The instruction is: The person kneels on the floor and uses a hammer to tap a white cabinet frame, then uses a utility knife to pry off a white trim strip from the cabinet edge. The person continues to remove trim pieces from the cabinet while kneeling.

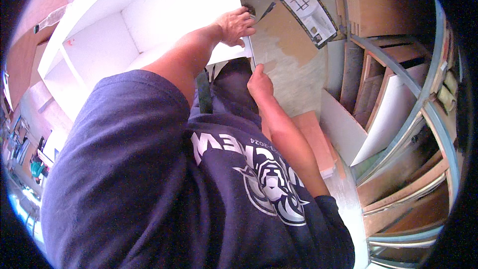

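A white box-shaped cabinet [164, 15] with inner compartments stands in front of me on the left. My left hand [236, 26] lies over its right edge, fingers apart and bent slightly over the side, thumb pointing down. Lower along that same edge, my right hand [260, 83] is closed round the lower end of a thin, light-coloured strip [252, 52]. The strip runs up beside the cabinet edge toward my left hand. Its exact kind cannot be made out. Something dark [248, 8] shows just beyond the left fingertips, partly hidden.
A printed flat package [308, 14] lies on the floor at the far right, near a dark narrow tool [270, 8]. Boards [378, 89] lean in a rack with a blue-grey metal frame [422, 89] on the right. Reddish panels [313, 139] lie beside my right forearm.
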Action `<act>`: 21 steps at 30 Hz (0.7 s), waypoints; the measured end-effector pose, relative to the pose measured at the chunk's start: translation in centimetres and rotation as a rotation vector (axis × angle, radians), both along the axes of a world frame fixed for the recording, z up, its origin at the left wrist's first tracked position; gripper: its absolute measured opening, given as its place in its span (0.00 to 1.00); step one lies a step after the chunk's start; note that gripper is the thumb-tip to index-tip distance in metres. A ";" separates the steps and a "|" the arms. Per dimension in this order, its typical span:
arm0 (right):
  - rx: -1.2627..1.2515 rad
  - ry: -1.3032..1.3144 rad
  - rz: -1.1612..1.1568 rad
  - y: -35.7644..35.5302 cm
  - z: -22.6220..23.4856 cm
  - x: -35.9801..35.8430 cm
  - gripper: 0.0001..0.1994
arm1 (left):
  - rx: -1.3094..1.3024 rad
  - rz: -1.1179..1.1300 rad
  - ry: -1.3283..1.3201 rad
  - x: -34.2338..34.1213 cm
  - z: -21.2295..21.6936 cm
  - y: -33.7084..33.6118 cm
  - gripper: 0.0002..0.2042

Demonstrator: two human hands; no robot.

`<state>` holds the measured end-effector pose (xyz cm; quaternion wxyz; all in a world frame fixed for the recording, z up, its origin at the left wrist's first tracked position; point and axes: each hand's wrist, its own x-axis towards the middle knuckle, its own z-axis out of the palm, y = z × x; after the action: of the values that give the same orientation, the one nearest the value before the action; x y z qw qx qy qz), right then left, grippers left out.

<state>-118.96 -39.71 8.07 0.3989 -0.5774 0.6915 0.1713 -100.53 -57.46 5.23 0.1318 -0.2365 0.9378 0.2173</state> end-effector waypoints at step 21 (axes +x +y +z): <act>0.065 0.167 -0.255 3.0 -0.8 -16.5 0.15 | -0.009 0.152 -0.264 0.2 3.0 0.6 0.45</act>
<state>-135.51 -36.76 7.25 0.3770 -0.4554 0.7840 0.1893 -100.36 -56.88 8.21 0.2360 -0.3338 0.8927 0.1895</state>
